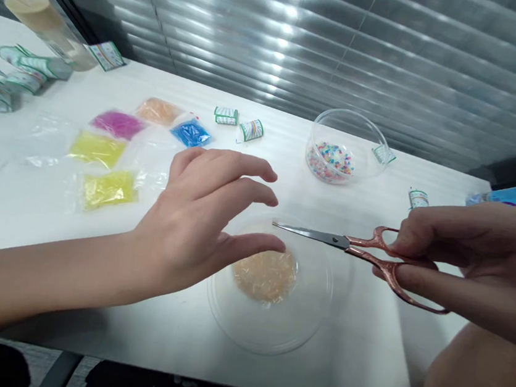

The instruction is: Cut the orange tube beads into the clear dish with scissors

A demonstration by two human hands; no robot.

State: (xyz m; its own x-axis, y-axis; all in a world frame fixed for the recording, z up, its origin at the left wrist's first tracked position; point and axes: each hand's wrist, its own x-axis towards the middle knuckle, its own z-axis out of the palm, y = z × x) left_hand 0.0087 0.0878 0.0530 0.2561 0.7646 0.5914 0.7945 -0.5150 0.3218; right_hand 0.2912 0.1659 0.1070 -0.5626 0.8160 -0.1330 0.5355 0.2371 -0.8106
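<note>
1. My left hand (198, 224) hangs over the worktop (359, 366) with its grip wide open and nothing in it. The fingers are spread and lightly curved, the thumb stretched out below them.
2. My right hand (456, 253) has its grip closed through the rose-gold loops of the scissors (363, 255). Their blades are shut and point left, level across the scene.
3. The blade tip ends just beside the left hand's fingertips (272, 173), in the gap between fingers and thumb. I cannot tell whether it touches them.
4. Under both lies a clear shallow dish (270, 334), flat on the worktop near its front edge. It holds a small heap of pale orange beads (265, 275) in its middle.
5. The left thumb reaches over the dish's left side, above the edge of the heap. The scissor blades cross above the dish's far rim, and the right hand itself stays off to the dish's right.
6. Farther back stands a deeper clear bowl (341, 119) with mixed coloured beads, well apart from either hand.
7. Left of the open hand lie small clear bags of beads: two yellow bags (98, 149), a pink bag (117, 123), an orange bag (158, 111) and a blue bag (191, 132).
8. Two small ribbon spools (226, 115) sit beyond the blue bag, and a tall tube (48, 30) lies in the far left corner.
</note>
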